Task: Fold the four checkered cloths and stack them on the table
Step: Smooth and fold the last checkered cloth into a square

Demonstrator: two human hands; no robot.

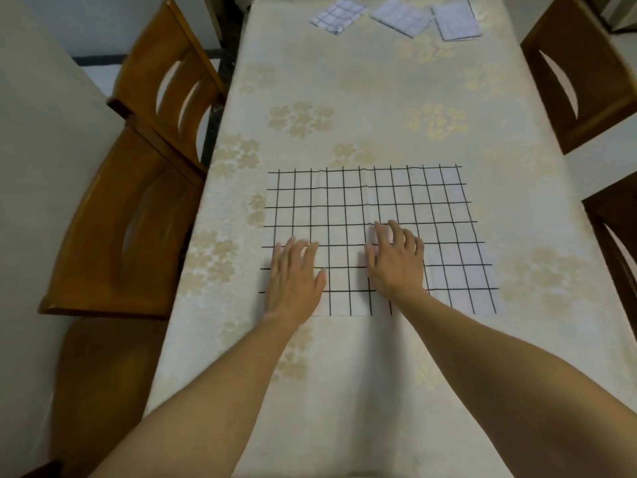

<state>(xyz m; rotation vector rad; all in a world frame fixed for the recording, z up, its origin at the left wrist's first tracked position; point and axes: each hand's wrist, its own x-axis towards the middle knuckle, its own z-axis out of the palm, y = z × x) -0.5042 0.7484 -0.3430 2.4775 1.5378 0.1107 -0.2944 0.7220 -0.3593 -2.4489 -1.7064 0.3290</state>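
While the white cloth with thin black checks lay spread flat near us on the pale flowered table, wider than deep, we pressed our flat left hand and right hand on its near half, with both near corners close by.

Matt woven checkered cloth; smooth floral tablecloth; glossy wooden chairs.

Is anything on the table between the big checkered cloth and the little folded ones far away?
No. The left hand and right hand rest on the spread cloth, and only bare tablecloth lies between it and the three folded cloths.
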